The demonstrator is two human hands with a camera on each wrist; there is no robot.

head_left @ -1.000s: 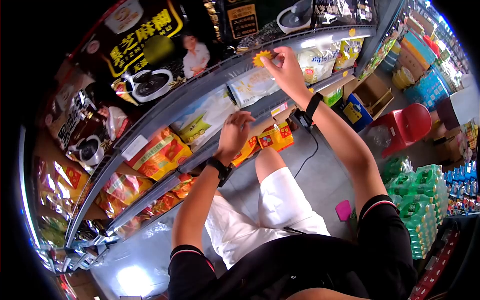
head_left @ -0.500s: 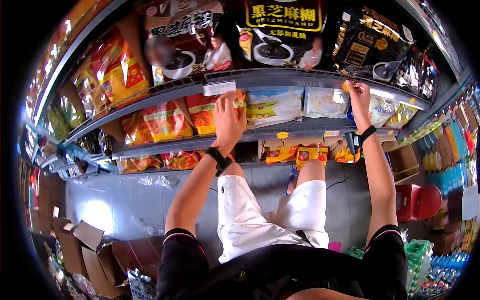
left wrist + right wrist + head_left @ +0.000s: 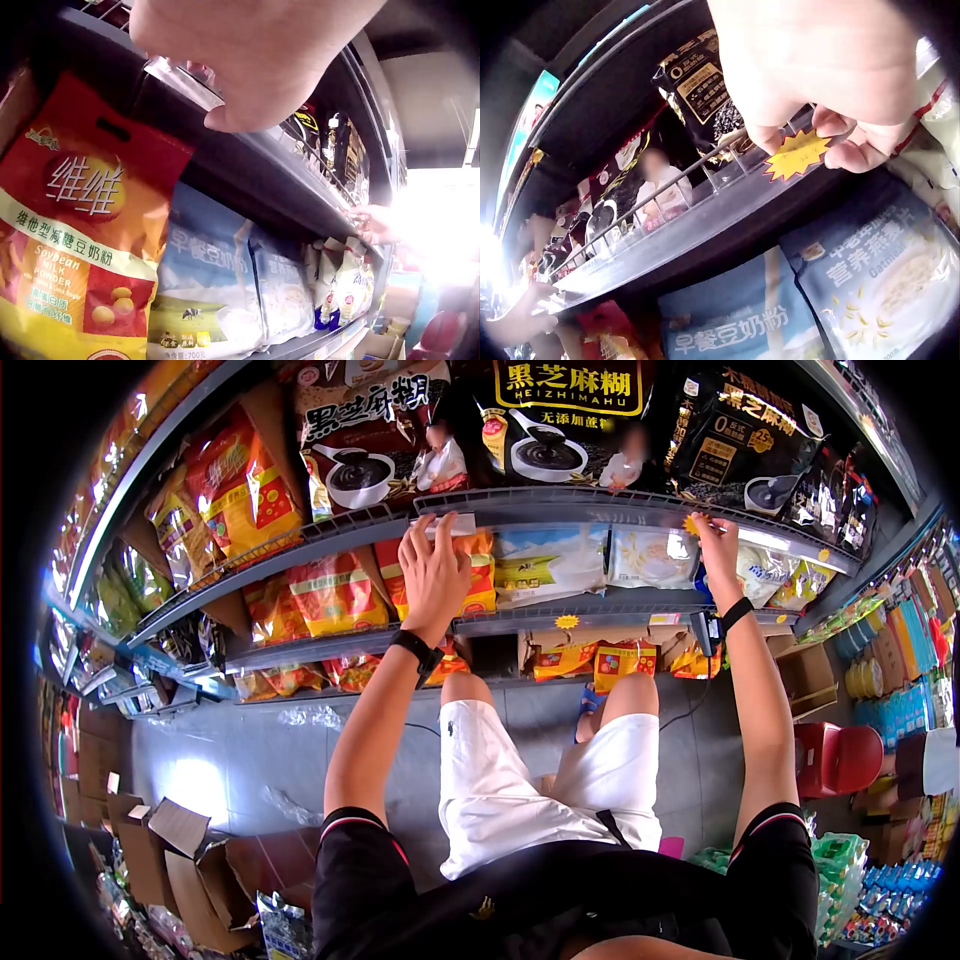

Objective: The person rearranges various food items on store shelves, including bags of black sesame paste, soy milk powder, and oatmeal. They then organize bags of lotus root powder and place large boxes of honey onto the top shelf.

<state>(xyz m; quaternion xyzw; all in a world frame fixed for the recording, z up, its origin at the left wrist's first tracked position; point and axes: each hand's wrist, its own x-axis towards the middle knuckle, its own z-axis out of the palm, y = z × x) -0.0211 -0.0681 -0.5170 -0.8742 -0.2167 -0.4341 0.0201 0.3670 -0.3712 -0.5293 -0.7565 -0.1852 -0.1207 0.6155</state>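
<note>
My right hand (image 3: pixel 720 565) pinches a yellow star-shaped price tag (image 3: pixel 799 155) between thumb and fingers, at the front rail of the upper shelf (image 3: pixel 590 515). Further left along the same rail, my left hand (image 3: pixel 435 575) reaches up to a white price label (image 3: pixel 180 82), its fingers extended over the label in the head view. In the left wrist view the back of that hand hides most of its fingers, and the thumb lies along the rail. Below it hangs a red and yellow soybean milk powder bag (image 3: pixel 90 217). Blue oatmeal bags (image 3: pixel 877 277) stand below the right hand.
Black sesame paste bags (image 3: pixel 560 430) line the upper shelf behind a wire guard. Another yellow star tag (image 3: pixel 567 622) sits on the lower rail. A red chair (image 3: pixel 840 760) stands right, opened cartons (image 3: pixel 200 880) lie left on the floor, and a cable (image 3: pixel 685 715) runs below.
The head view has swung left. My left hand has risen from before the lower shelf to the white label, shifting left over it. The right hand stays at the star tag.
</note>
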